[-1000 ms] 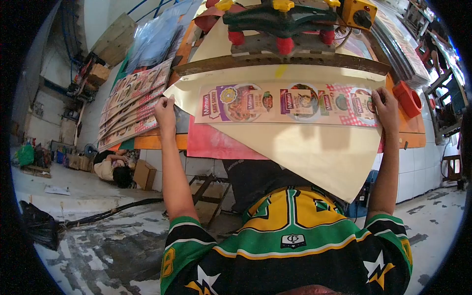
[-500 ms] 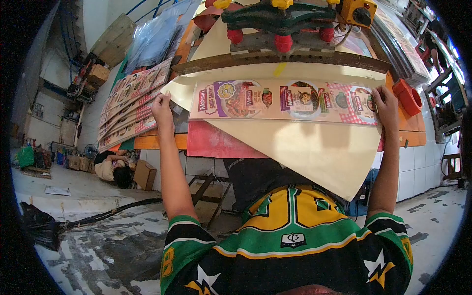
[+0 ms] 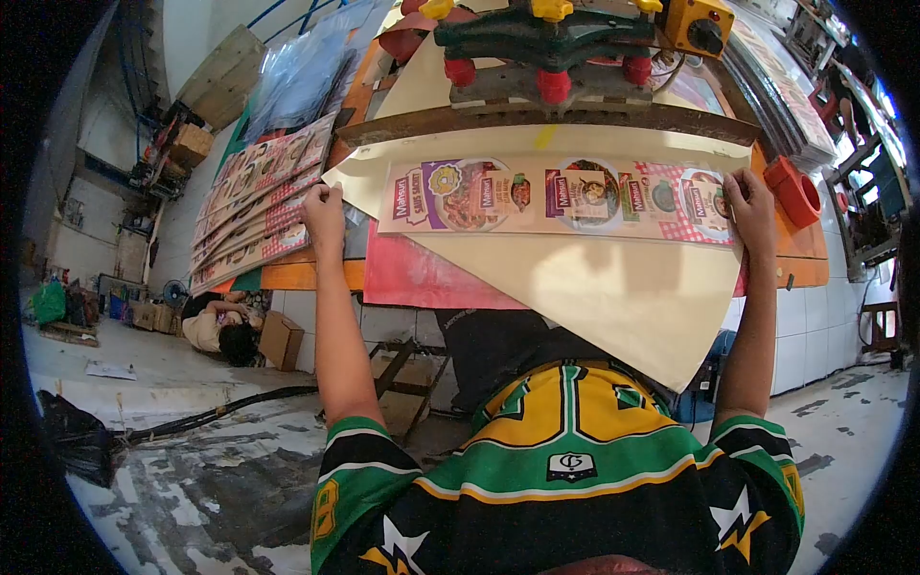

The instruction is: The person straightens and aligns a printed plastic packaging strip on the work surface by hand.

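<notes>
A long printed strip (image 3: 529,201) with food pictures and "Mahsuri" labels lies across a cream sheet (image 3: 613,287) on the table. My right hand (image 3: 751,206) grips the strip's right end, with the cream sheet's edge beneath it. My left hand (image 3: 324,213) has its fingers pinched together just below the cream sheet's left tip, beside a stack of printed cards (image 3: 259,206). Whatever is between those fingers is hidden. A red sheet (image 3: 422,273) shows under the cream one.
Across the back stands a press with a metal bar (image 3: 565,117), a dark green frame (image 3: 546,36) and a yellow switch box (image 3: 698,27). A red holder (image 3: 793,190) sits at right. Clear plastic sheets (image 3: 299,81) lie back left. Another person (image 3: 225,331) is low on the floor.
The printed strip has slid slightly right. My left hand has shifted a little right and off the cream sheet's tip. My right hand stays nearly where it was.
</notes>
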Motion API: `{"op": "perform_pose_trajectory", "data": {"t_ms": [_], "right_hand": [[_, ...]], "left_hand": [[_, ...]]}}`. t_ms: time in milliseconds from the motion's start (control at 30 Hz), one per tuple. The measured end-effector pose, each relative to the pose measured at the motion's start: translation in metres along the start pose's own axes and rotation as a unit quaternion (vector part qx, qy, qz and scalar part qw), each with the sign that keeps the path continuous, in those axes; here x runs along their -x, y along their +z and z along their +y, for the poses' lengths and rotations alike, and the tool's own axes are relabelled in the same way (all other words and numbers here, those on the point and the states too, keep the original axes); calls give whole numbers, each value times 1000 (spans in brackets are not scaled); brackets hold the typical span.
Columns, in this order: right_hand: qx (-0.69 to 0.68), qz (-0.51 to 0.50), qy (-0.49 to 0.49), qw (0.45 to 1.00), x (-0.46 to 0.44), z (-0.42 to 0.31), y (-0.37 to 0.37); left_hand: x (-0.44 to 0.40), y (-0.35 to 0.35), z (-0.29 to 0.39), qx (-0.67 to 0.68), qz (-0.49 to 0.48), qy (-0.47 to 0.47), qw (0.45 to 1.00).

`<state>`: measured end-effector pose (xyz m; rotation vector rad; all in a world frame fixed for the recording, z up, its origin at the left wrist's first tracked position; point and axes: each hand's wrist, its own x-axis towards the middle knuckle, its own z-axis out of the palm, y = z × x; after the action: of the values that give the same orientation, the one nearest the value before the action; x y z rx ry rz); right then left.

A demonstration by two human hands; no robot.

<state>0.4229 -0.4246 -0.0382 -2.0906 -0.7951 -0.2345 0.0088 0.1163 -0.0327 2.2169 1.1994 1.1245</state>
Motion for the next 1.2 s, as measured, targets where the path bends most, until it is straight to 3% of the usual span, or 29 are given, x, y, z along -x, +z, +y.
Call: {"op": "perform_pose_trajectory", "data": {"t_ms": [733,1200], "right_hand": [[2,-1,5,1000,0,-3,-1],[2,-7,11,1000,-1,-4,-3]], "left_hand": [[1,0,8,-69,-7,3,998],[2,2,-2,-15,34,14,999]]}}
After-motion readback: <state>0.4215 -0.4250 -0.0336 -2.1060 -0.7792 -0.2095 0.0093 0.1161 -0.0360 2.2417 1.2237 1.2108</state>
